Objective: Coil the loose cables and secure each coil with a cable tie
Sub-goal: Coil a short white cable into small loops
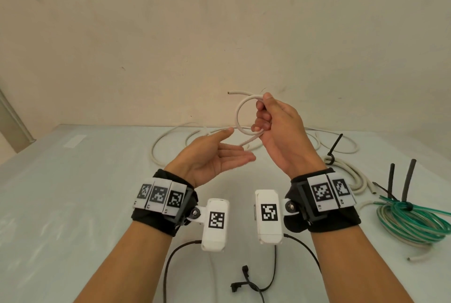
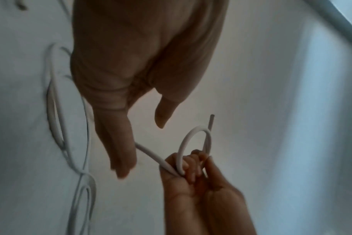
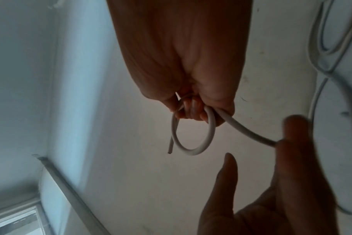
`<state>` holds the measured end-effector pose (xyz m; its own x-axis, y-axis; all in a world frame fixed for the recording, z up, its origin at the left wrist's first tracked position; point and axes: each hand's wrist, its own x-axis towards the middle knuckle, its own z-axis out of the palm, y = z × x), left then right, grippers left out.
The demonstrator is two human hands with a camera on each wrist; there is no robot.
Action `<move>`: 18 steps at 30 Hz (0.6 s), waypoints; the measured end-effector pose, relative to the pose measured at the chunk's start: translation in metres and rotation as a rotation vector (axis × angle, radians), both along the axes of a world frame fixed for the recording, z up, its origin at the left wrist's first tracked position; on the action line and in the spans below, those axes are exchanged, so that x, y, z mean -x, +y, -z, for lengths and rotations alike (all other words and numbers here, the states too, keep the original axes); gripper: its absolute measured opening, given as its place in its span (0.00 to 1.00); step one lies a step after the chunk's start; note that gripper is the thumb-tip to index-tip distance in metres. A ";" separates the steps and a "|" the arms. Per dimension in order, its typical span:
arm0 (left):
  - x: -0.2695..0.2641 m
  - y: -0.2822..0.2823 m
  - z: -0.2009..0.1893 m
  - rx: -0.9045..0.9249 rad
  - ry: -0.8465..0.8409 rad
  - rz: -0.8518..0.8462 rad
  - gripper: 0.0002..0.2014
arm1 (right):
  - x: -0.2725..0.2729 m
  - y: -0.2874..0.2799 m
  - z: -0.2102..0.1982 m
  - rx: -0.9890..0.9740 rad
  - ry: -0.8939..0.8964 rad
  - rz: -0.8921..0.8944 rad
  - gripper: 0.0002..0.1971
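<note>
From my remote seat I see the pale bench [image 1: 73, 205] filling the lower view, with the long white cable [image 1: 170, 139] sprawled in slack curves across its far side. At the right edge lies a green-and-white coil [image 1: 412, 219] already bound with a black tie [image 1: 407, 206], and behind it a grey-white bundle [image 1: 351, 175] carrying another tie [image 1: 335, 146]; 2 more dark ties [image 1: 400, 180] stand up near the green coil. My right hand [image 1: 280, 132], raised above the bench, has its fingers curled round 1 small loop [image 1: 240, 113] of the white cable, pinching the crossing so the cut end [image 1: 230, 93] pokes out to the left. My left hand [image 1: 214, 158] is palm-up with fingers straight and relaxed; the trailing cable runs over its fingertips, and it grips nothing. My worry is that this stiff cable springs: with only 1 turn held at a single pinch, any easing of the right grip probably lets the loop pop open. The slack on the bench also crosses itself, so pulling in more length could probably drag a kink or tangle into the coil.
</note>
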<state>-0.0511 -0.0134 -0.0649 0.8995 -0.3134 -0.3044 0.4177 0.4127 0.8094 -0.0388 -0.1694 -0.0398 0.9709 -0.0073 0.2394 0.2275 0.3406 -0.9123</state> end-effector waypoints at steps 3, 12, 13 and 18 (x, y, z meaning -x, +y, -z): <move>-0.002 0.000 0.002 0.079 -0.049 -0.156 0.12 | 0.003 0.001 -0.001 -0.006 0.042 -0.030 0.16; -0.004 -0.002 0.005 0.002 -0.251 -0.318 0.11 | 0.007 0.004 -0.001 0.074 0.140 -0.114 0.16; -0.004 -0.001 0.004 0.007 -0.265 -0.312 0.11 | 0.007 0.005 -0.001 0.069 0.146 -0.131 0.16; -0.002 0.006 -0.006 0.075 -0.266 -0.228 0.11 | 0.010 0.007 -0.002 0.177 0.138 -0.183 0.17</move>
<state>-0.0488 -0.0070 -0.0590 0.9935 -0.1082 -0.0340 0.0869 0.5338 0.8412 -0.0485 -0.1620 -0.0376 0.9757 0.2008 0.0872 0.0469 0.1974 -0.9792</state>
